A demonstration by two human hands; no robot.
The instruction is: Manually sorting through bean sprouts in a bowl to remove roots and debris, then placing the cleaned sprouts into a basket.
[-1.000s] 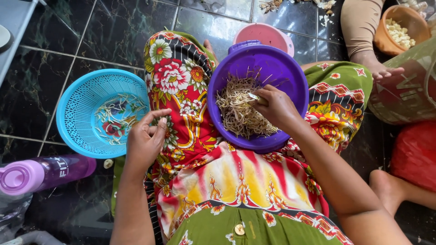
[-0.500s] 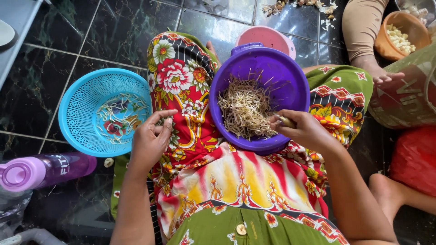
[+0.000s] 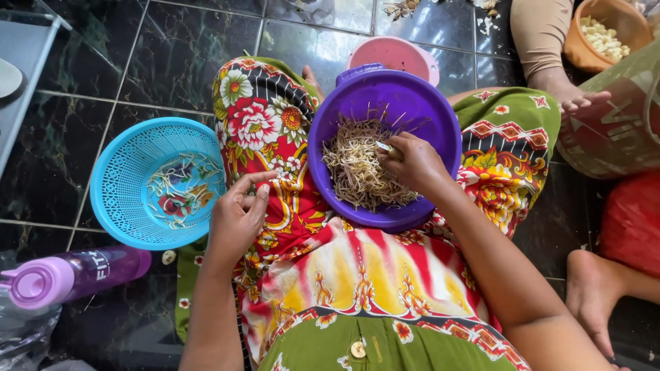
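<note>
A purple plastic bowl [image 3: 412,103] rests on my lap, holding a heap of pale bean sprouts [image 3: 357,172]. My right hand [image 3: 411,163] reaches into the bowl and pinches a sprout between thumb and fingers. My left hand [image 3: 237,216] lies over my flowered skirt, its fingers curled with thumb against fingertips; whether anything is between them I cannot tell. Just left of that hand a light blue plastic colander [image 3: 130,172] sits on the floor with a few sprouts in it.
A pink bowl [image 3: 395,53] lies behind the purple one. A purple water bottle [image 3: 75,273] lies at lower left. Another person's foot [image 3: 574,99], an orange bowl of pale pieces [image 3: 608,34], a woven basket [image 3: 615,120] and a red bag [image 3: 629,223] are at the right on dark tiles.
My right hand drew back to the bowl's right rim, then went into the sprouts again. My left hand stayed over the skirt beside the colander.
</note>
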